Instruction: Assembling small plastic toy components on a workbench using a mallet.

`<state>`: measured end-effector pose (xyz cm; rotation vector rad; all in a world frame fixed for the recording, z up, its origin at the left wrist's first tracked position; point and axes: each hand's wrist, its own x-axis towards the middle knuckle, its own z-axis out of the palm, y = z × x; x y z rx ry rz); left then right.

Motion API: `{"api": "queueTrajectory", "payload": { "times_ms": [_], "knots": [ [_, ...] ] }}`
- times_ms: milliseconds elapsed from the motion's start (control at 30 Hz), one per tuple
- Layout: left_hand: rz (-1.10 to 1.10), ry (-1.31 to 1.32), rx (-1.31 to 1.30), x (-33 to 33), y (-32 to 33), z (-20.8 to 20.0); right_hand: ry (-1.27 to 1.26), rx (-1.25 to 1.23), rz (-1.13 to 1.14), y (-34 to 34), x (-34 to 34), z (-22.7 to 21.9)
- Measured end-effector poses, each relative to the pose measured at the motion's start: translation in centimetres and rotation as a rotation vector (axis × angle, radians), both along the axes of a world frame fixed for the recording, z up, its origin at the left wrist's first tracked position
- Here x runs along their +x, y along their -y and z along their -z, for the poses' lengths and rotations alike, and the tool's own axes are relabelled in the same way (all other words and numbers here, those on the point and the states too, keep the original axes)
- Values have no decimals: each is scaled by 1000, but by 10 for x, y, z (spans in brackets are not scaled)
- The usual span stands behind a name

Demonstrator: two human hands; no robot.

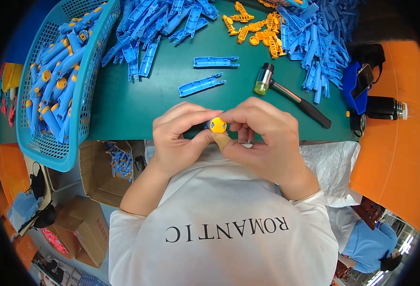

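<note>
Between my two hands, near the table's front edge, is a blue plastic tube with a round yellow end cap (218,125) facing up. My left hand (179,136) pinches its left side with thumb and fingertips. On the other side, my right hand (262,138) grips the cap's edge between thumb and forefinger. Most of the tube's blue body is hidden behind the cap and my fingers. Ahead of my hands lie two blue half shells, one flat (215,62) and one slightly tilted (201,85). A mallet (286,90) with a black grip rests to the right.
At the left stands a turquoise basket (83,95) full of blue tubes with yellow ends. Blue half shells (152,24) and yellow parts (267,31) are heaped at the back, with more blue shells (315,43) at right. A black bottle (384,108) lies on the orange surface. Cardboard boxes (88,229) stand below.
</note>
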<state>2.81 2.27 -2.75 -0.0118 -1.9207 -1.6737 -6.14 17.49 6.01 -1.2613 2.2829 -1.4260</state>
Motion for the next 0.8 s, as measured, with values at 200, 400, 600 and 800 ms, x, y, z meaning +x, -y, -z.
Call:
{"api": "queueTrajectory", "payload": {
  "times_ms": [200,400,600,800],
  "knots": [
    [6,-11,0,0,0,0,35,-18,-21,-1,-2,3],
    [9,-11,17,-1,1,2,18,-98,-38,-1,-6,13],
    [12,1,23,-1,1,0,53,-111,-71,-2,-10,14],
    [11,13,23,-1,2,1,86,-113,-66,-8,-12,15]
  ]
}}
